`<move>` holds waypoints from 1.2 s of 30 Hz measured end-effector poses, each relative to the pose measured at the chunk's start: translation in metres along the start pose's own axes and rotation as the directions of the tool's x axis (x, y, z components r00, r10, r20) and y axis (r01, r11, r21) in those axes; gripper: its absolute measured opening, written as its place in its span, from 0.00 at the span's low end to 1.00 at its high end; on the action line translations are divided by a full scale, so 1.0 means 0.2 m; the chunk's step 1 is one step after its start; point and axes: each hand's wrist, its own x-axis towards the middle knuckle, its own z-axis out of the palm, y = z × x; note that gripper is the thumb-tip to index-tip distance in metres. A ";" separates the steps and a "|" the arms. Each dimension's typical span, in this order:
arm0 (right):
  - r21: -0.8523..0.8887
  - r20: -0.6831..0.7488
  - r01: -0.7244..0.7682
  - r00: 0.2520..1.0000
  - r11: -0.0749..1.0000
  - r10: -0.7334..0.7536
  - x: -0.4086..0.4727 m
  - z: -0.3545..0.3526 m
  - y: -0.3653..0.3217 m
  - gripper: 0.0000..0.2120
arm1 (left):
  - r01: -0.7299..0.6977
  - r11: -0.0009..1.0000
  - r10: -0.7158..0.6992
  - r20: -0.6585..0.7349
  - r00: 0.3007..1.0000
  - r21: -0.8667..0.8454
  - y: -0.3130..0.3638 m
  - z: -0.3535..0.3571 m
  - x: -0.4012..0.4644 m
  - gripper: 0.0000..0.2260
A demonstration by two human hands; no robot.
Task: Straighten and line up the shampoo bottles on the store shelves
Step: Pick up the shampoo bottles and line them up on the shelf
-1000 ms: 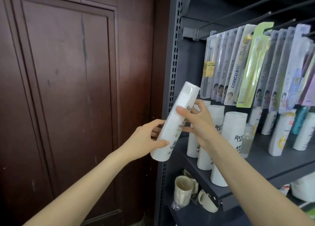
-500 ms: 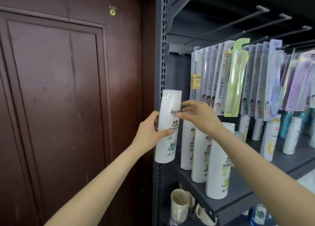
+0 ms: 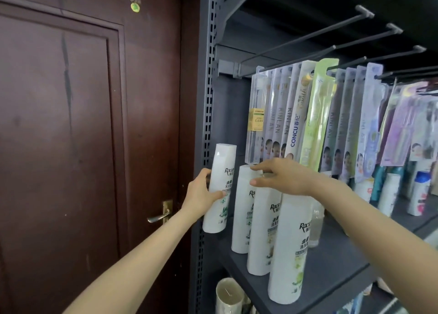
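One bottle left to seat at row's far left end.
Left hand (image 3: 201, 195) grips white bottle (image 3: 219, 188), upright; right hand (image 3: 282, 178), fingers loose & empty, touches 3 lined-up bottles (image 3: 260, 230) on shelf (image 3: 331, 273).

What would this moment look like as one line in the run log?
left hand: holds white shampoo bottle upright at shelf end | right hand: fingers open over bottle row | step: lining up bottles
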 end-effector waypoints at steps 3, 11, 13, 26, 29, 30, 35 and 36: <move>0.017 -0.011 0.012 1.000 1.000 -0.012 0.02 -0.01 0.03 0.25 | 0.007 1.000 -0.007 0.009 1.000 -0.018 -0.07 0.06 0.03 0.21; 0.006 -0.061 0.051 0.997 0.999 -0.050 0.04 -0.01 0.10 0.19 | 0.056 0.993 -0.049 0.073 0.996 -0.106 -0.21 0.19 0.10 0.19; -0.020 -0.106 0.067 0.992 0.998 -0.069 0.03 -0.02 0.12 0.18 | 0.064 0.992 -0.053 0.094 0.994 -0.113 -0.22 0.20 0.11 0.19; 0.007 -0.215 0.077 0.974 0.997 -0.074 0.01 -0.03 0.11 0.10 | -0.229 0.969 0.221 0.094 0.971 0.090 0.00 0.07 0.25 0.28; -0.003 -0.229 0.084 0.970 0.996 -0.082 0.00 -0.02 0.10 0.10 | -0.244 0.966 0.238 0.074 0.969 0.088 0.01 0.10 0.25 0.23; -0.002 -0.234 0.083 0.969 0.997 -0.082 0.00 -0.02 0.10 0.10 | -0.249 0.965 0.244 0.069 0.967 0.083 0.01 0.11 0.25 0.23; 0.012 -0.254 0.069 0.965 0.998 -0.064 -0.01 -0.01 0.10 0.10 | -0.231 0.970 0.225 0.078 0.971 0.075 0.00 0.14 0.27 0.23; 0.015 -0.257 0.069 0.964 0.997 -0.063 -0.01 0.00 0.09 0.10 | -0.225 0.971 0.218 0.083 0.972 0.082 0.00 0.14 0.27 0.23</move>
